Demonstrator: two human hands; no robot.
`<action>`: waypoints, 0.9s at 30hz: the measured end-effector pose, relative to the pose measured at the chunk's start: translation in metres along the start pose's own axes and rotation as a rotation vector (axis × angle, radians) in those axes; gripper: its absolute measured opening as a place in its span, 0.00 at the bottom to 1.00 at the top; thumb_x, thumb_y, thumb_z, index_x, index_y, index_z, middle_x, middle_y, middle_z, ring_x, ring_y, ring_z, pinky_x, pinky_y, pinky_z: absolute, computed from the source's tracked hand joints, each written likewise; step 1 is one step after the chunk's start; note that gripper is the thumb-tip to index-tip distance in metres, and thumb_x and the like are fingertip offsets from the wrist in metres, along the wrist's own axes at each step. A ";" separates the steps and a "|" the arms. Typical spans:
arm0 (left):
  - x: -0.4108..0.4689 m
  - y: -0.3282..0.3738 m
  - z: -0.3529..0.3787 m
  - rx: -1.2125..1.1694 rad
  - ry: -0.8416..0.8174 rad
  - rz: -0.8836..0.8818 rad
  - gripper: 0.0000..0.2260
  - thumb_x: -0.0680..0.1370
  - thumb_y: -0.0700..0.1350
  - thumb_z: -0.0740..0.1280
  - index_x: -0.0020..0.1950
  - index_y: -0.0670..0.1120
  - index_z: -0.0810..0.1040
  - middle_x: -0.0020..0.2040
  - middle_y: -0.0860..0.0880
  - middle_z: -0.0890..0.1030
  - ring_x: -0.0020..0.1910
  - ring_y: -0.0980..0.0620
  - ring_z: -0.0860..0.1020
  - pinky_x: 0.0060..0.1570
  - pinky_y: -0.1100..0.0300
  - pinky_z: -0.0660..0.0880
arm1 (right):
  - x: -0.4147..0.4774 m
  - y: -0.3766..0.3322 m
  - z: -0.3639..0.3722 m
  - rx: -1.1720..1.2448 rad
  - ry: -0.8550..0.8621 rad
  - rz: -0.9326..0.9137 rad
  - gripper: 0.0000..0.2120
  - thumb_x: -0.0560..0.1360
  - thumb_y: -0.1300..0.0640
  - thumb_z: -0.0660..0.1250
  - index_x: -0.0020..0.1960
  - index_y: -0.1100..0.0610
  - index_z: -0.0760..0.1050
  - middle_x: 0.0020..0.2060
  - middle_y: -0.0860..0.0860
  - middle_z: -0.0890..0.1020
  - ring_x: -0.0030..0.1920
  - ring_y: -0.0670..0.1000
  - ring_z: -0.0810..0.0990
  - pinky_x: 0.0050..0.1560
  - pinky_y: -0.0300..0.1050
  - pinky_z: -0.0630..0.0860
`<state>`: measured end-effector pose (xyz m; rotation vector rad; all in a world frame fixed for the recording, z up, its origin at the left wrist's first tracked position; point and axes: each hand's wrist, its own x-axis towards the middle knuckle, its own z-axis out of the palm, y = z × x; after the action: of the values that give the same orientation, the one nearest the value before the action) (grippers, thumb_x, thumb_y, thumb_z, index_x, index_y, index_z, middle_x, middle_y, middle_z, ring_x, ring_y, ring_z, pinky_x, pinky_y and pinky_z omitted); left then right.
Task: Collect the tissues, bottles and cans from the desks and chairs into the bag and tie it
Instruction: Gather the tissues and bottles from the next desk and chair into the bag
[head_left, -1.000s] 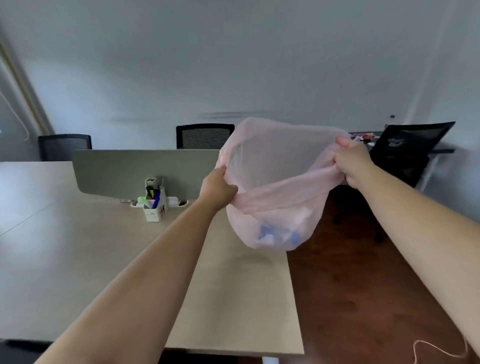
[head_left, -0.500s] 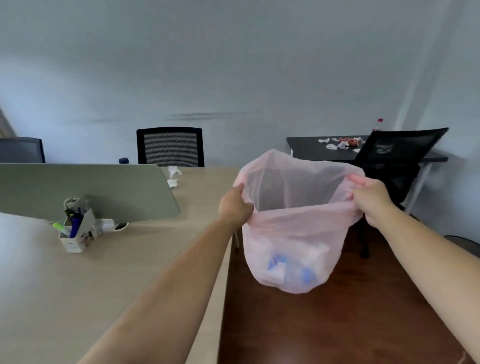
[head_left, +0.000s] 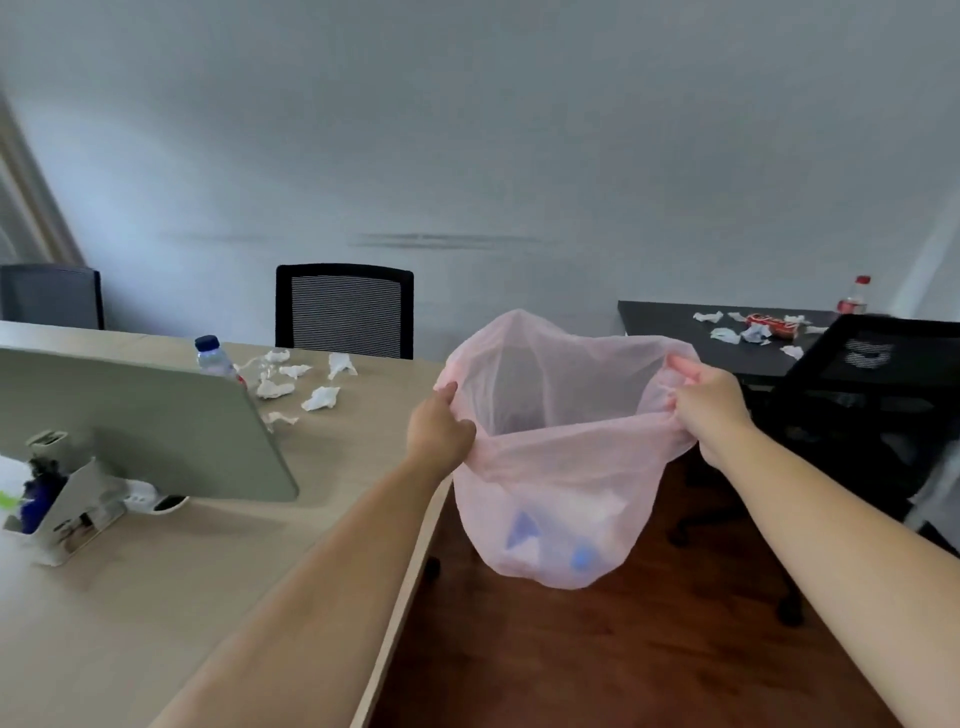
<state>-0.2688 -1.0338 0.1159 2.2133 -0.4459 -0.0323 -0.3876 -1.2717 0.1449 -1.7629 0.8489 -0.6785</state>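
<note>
A thin pink plastic bag (head_left: 558, 467) hangs open over the floor beside the wooden desk (head_left: 322, 514). My left hand (head_left: 439, 434) grips its left rim and my right hand (head_left: 709, 410) grips its right rim. Blue and white items show through the bag's bottom. Several crumpled white tissues (head_left: 296, 382) lie on the far part of the wooden desk, next to a clear bottle with a blue cap (head_left: 212, 356). On the black desk (head_left: 670, 325) at the right lie more tissues (head_left: 737, 332), a red can (head_left: 771, 323) on its side and a red-capped bottle (head_left: 852, 296).
A grey divider panel (head_left: 140, 423) stands on the wooden desk with a white pen holder (head_left: 62, 512) in front of it. Black mesh chairs (head_left: 345, 309) stand behind the desk; another black chair (head_left: 878, 379) stands at the right. Dark wooden floor lies under the bag.
The view has moved forward and to the right along the desk. The bag has dropped lower, off the desk edge. Tissues and the blue-capped bottle behind the divider have come into view.
</note>
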 end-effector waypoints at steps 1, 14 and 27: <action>0.015 -0.001 0.004 -0.005 0.008 -0.007 0.28 0.75 0.35 0.59 0.75 0.45 0.62 0.72 0.45 0.69 0.69 0.46 0.69 0.66 0.56 0.68 | 0.018 0.001 0.007 -0.006 -0.020 0.002 0.27 0.76 0.70 0.51 0.71 0.51 0.70 0.66 0.54 0.75 0.53 0.53 0.77 0.46 0.40 0.72; 0.261 -0.020 -0.007 0.020 0.151 -0.118 0.29 0.74 0.36 0.60 0.76 0.45 0.61 0.74 0.46 0.66 0.71 0.46 0.66 0.68 0.54 0.66 | 0.243 -0.067 0.167 0.072 -0.203 -0.082 0.23 0.77 0.65 0.55 0.70 0.51 0.70 0.36 0.48 0.76 0.32 0.47 0.72 0.32 0.38 0.68; 0.410 -0.087 -0.030 0.149 0.417 -0.383 0.31 0.74 0.37 0.63 0.77 0.45 0.58 0.74 0.43 0.66 0.71 0.43 0.66 0.70 0.49 0.65 | 0.407 -0.095 0.383 -0.001 -0.629 -0.235 0.24 0.78 0.64 0.53 0.72 0.52 0.67 0.61 0.53 0.78 0.46 0.51 0.76 0.48 0.42 0.74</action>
<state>0.1471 -1.0958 0.1220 2.3408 0.2131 0.2607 0.1706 -1.3672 0.1332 -1.9328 0.2149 -0.2337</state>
